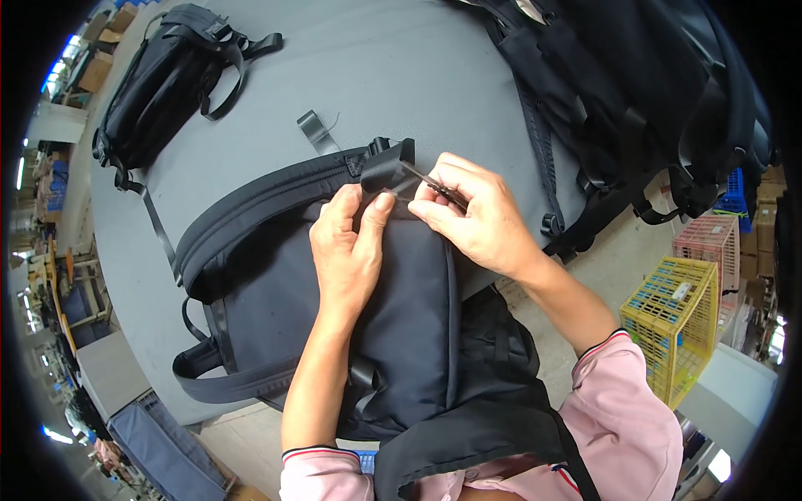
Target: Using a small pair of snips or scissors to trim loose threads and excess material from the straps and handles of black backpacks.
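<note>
A black backpack [401, 309] lies across the near edge of the grey table [401, 67], with its padded shoulder strap [259, 188] curving up on the left. My left hand [347, 242] is closed at the strap's upper end, pinching the black webbing [388, 169] just beyond its buckle. In my right hand [480, 217] is a pair of small dark thread snips [443, 190]. Their blades point left and reach the webbing's edge. Whether a thread lies between the blades is too small to tell.
Another black bag [171, 83] rests at the far left, its straps trailing. Several black bags are heaped at the far right [635, 92]. Beyond the strap a webbing end [314, 129] sticks up. A yellow crate [668, 326] and a pink crate [708, 242] stand right of the table.
</note>
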